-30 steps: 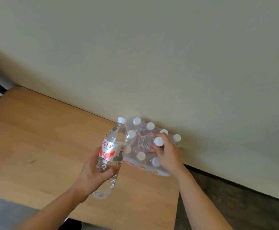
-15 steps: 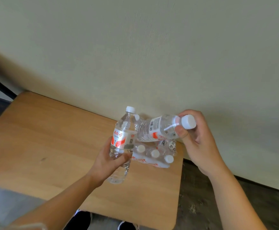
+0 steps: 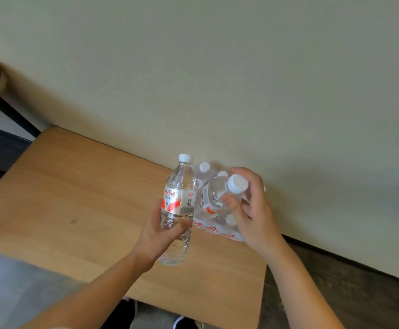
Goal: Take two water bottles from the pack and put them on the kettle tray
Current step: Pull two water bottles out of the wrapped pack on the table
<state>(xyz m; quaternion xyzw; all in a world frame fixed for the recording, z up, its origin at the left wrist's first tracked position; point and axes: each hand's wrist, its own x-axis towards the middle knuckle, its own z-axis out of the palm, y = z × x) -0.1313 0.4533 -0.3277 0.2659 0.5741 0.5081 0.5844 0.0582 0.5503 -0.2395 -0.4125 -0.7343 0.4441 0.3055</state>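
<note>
Against a pale wall, over the wooden table (image 3: 75, 186), we are gripping two clear plastic water bottles — left hand (image 3: 160, 236) closed round the upright one (image 3: 178, 205), right hand (image 3: 253, 214) clasping the tilted one (image 3: 215, 198) above the shrink-wrapped pack (image 3: 217, 230) — next, finding the unseen kettle tray.

Worktop (image 3: 79, 210) against wall (image 3: 241, 79). Pack of water bottles (image 3: 217, 230) on worktop's far right corner, touching wall. Left hand (image 3: 162, 236) before pack, holding upright bottle (image 3: 178, 205) just left of pack. Right hand (image 3: 253, 210) over pack, holding tilted bottle (image 3: 213, 198), cap (image 3: 237, 183) toward viewer. Bottles side by side, touching. Floor (image 3: 336, 293) right of worktop.
</note>
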